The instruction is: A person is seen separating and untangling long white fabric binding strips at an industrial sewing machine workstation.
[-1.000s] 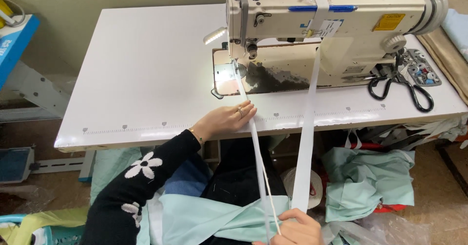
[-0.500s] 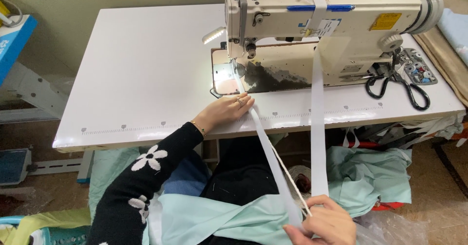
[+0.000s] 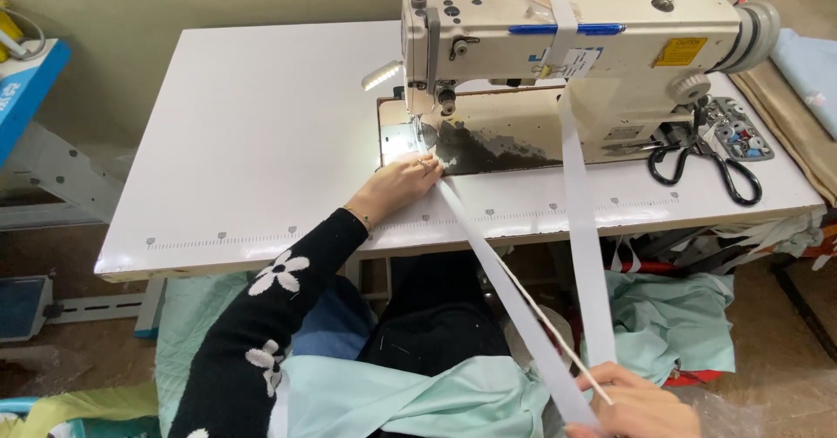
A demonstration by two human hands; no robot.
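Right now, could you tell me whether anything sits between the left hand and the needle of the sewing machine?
Nothing visible does: the left hand lies on the white strip just before the needle.

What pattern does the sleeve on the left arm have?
The sleeve is black with white flowers, seen best in the head view.

A long, flat white fabric strip [image 3: 510,294] runs taut on a slant from beside the needle of the cream-coloured industrial sewing machine [image 3: 575,63] down off the white table's front edge to the lower right. A thin pale cord [image 3: 549,325] lies along it. A second run of the same white strip [image 3: 582,229] hangs nearly straight down from over the machine's arm — both runs meet low at the right.
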